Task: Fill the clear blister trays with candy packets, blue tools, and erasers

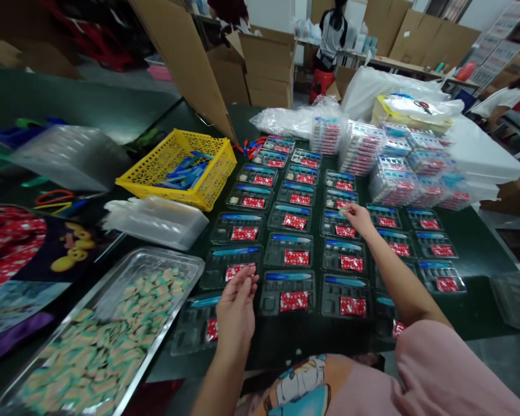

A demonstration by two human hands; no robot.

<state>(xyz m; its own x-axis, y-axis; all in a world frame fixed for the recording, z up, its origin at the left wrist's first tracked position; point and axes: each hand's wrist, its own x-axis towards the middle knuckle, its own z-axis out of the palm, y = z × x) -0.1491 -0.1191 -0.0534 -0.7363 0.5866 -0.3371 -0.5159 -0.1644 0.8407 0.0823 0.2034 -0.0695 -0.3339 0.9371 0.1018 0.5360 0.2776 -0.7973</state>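
Rows of clear plastic trays (274,288) cover the green table, each with a blue pen (288,277) and a red patterned packet (294,301). My right hand (359,218) reaches over the third column, its fingertips pinched on a small pale piece above a tray. My left hand (238,294) hovers over the near left trays, fingers curled together; whatever they hold, if anything, is too small to name. At the lower left, a metal tray (195,267) holds many small pale and teal pieces (108,346).
A yellow basket (214,185) of blue pens stands behind a stack of clear plastic trays (164,222). Filled packs (361,147) are piled at the back right, near white bags (390,86). A cardboard flap (186,58) rises behind the basket. People are in the background.
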